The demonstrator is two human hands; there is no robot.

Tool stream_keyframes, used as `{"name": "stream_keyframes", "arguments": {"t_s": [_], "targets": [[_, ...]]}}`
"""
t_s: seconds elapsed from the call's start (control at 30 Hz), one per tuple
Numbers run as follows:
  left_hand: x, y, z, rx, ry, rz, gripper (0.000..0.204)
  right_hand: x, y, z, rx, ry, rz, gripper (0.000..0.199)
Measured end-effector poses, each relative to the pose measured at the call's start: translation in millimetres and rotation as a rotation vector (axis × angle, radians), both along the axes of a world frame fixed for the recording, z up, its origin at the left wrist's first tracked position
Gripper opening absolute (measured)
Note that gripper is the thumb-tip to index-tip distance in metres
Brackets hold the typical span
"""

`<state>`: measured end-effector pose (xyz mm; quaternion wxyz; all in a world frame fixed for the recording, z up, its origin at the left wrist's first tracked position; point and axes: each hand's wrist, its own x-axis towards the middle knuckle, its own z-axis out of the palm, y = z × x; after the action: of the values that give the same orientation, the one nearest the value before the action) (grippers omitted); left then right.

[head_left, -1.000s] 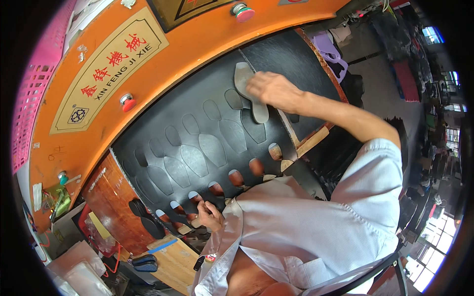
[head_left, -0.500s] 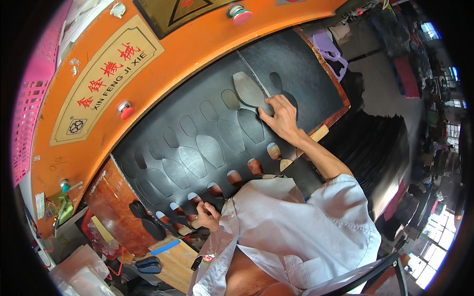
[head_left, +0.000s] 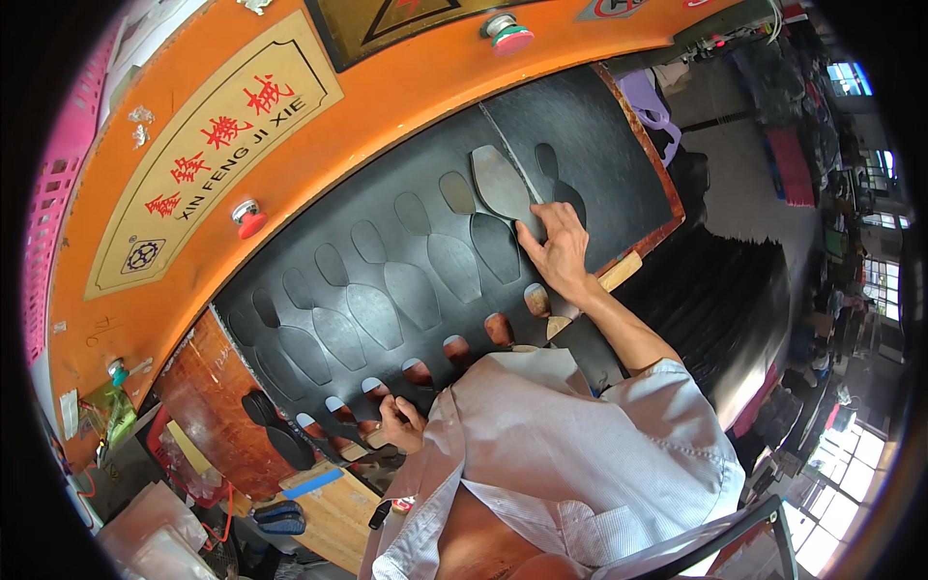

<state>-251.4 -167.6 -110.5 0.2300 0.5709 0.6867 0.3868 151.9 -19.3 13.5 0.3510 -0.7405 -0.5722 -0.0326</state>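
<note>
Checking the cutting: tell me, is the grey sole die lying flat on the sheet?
Flat: the grey sole die rests on the black sheet, right hand beside it.

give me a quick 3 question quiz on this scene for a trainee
1. True or false: the right hand rests on the black rubber sheet beside the grey sole-shaped cutting die.
2. Multiple choice: where is the left hand? A) on the red round button on the orange machine panel B) at the near edge of the sheet, by the row of sole-shaped cut-outs C) raised in the air above the sheet
3. Fill in the blank: the machine panel behind the sheet is coloured ____.

Key: 1 true; 2 B; 3 orange
</note>
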Motion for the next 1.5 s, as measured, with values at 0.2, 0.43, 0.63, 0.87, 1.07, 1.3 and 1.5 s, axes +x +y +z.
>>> {"name": "stream_keyframes", "arguments": {"t_s": [0.2, 0.43, 0.63, 0.87, 1.07, 1.3, 1.5], "targets": [[13, 19, 23, 0.032, 0.048, 0.013, 0.012, 2, 1, 6, -0.077, 0.016, 0.032, 0.039], [42, 46, 87, -0.032, 0.122, 0.075, 0.017, -1, -1, 16, -0.064, 0.130, 0.045, 0.052], [50, 79, 108, -0.151, 0.193, 0.122, 0.020, -2, 39, 13, -0.092, 0.106, 0.074, 0.045], [55, 122, 115, -0.179, 0.310, 0.145, 0.027, -5, 79, -12, -0.065, 0.065, 0.070, 0.045], [48, 167, 95, -0.069, 0.333, 0.120, 0.026, -4, 115, -24, -0.028, 0.120, 0.151, 0.056], [39, 229, 72, 0.024, 0.395, 0.095, 0.028, 11, 124, 58, 0.296, 0.506, 0.009, 0.018], [33, 276, 70, -0.070, 0.343, 0.061, 0.029, 18, 187, 119, 0.365, 0.389, 0.220, 0.022]]}}
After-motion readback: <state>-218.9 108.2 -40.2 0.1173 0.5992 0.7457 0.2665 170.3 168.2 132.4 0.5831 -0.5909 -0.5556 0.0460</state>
